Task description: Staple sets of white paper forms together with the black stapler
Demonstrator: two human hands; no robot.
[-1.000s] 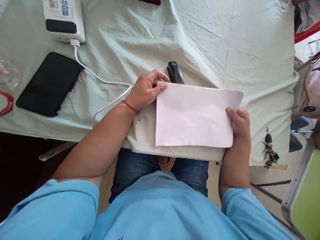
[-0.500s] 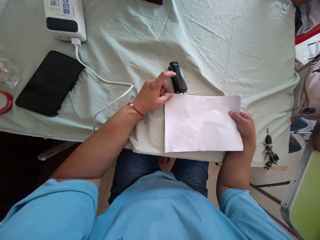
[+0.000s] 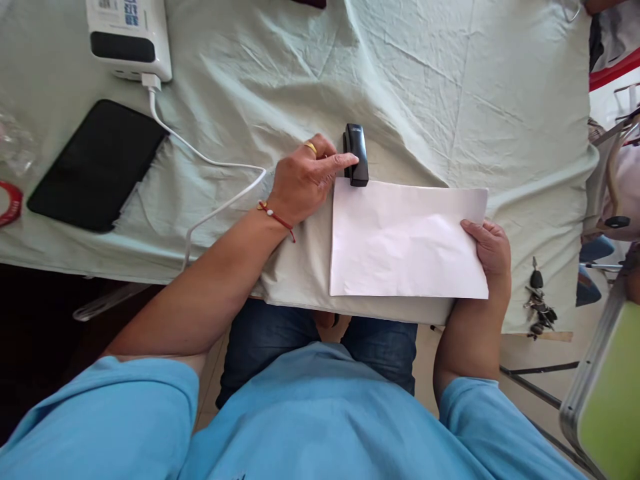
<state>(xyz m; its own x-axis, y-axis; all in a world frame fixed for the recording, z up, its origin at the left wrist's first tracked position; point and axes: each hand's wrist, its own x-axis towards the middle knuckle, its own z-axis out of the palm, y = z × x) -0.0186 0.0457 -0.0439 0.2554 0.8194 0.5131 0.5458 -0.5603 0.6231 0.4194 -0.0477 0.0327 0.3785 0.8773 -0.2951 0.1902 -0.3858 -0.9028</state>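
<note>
A small black stapler (image 3: 357,155) stands at the upper left corner of the white paper (image 3: 407,243), its near end overlapping the paper's top edge. My left hand (image 3: 305,175) is closed at the stapler's left side, one digit lying across its top and the other fingers curled, partly hidden. The paper lies flat near the table's front edge; how many sheets it holds I cannot tell. My right hand (image 3: 493,250) pinches the paper's right edge, thumb on top and fingers underneath, out of sight.
A pale green cloth covers the table (image 3: 425,87). To the left lie a black tablet-like device (image 3: 97,167), a white power bank (image 3: 130,40) with a white cable (image 3: 220,162), and a red band (image 3: 10,203). Keys (image 3: 539,303) lie near the right front corner.
My left hand has left the paper's corner and closed at the stapler. The stapler has turned more upright in view, now overlapping the paper. The paper has shifted slightly up and right.
</note>
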